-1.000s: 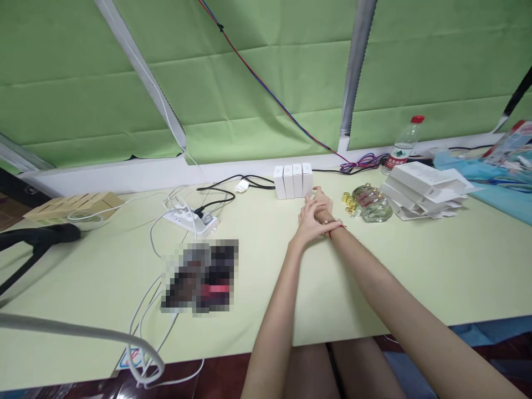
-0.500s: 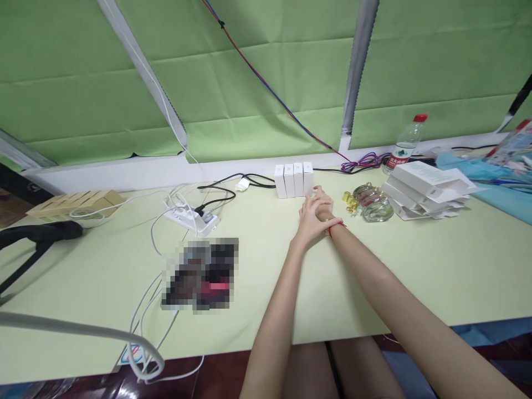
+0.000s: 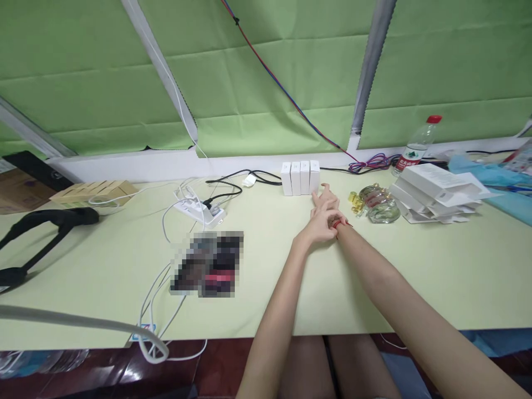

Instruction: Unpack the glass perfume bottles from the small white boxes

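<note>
My left hand [image 3: 323, 226] is closed around the wrist of my right arm, its fingertips at a thin red string bracelet [image 3: 337, 223]. Beyond it, my right hand [image 3: 326, 196] lies on the table with nothing visible in it; its fingers are slightly bent and apart, and the left hand partly covers it. Just past its fingertips, several small white boxes [image 3: 295, 180] stand upright in a row. To the right of the hands lie small yellow caps [image 3: 356, 203] and clear glass bottles [image 3: 383, 209].
Flattened white cartons [image 3: 436, 188] are piled at the right, with a red-capped water bottle [image 3: 417, 145] behind. On the left are a white power strip [image 3: 199, 209], loose cables, pixelated items [image 3: 208, 265], tan boxes [image 3: 93, 192] and a black curved frame [image 3: 58, 221].
My left hand has slid back from the right hand toward the wrist and bracelet, its fingers curling more. The camera view has shifted slightly left; the boxes and bottles stand as before.
</note>
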A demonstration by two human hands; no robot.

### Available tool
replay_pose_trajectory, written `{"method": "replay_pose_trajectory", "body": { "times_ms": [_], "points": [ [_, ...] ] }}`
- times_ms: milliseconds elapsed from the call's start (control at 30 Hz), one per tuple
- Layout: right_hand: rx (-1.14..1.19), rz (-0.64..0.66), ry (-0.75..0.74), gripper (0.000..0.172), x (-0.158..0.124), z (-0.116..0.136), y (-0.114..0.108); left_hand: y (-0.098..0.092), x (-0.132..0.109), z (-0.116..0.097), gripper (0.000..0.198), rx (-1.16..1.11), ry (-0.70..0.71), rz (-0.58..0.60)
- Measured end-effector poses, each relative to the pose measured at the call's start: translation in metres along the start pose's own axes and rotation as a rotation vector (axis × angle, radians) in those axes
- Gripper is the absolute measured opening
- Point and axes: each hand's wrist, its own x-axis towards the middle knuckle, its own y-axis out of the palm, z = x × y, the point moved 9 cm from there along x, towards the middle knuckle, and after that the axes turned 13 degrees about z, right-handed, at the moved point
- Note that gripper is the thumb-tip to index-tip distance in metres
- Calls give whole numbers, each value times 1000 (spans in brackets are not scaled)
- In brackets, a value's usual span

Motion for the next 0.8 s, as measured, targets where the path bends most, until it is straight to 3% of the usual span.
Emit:
{"method": "replay_pose_trajectory", "body": {
  "times_ms": [200,500,700,800],
  "points": [
    [90,-67,137,45,2,-12,-8,16,-1,-1,47,-11,-18,137],
    [236,-16,-67,34,-9,4,-14,13,-1,-8,37,54,-16,57],
    [212,-35,26,34,-15,4,-23,19,0,-5,49,43,-14,39],
    [155,13,41,32,-21,4,-16,17,0,-8,49,56,26,-2]
  ]
}}
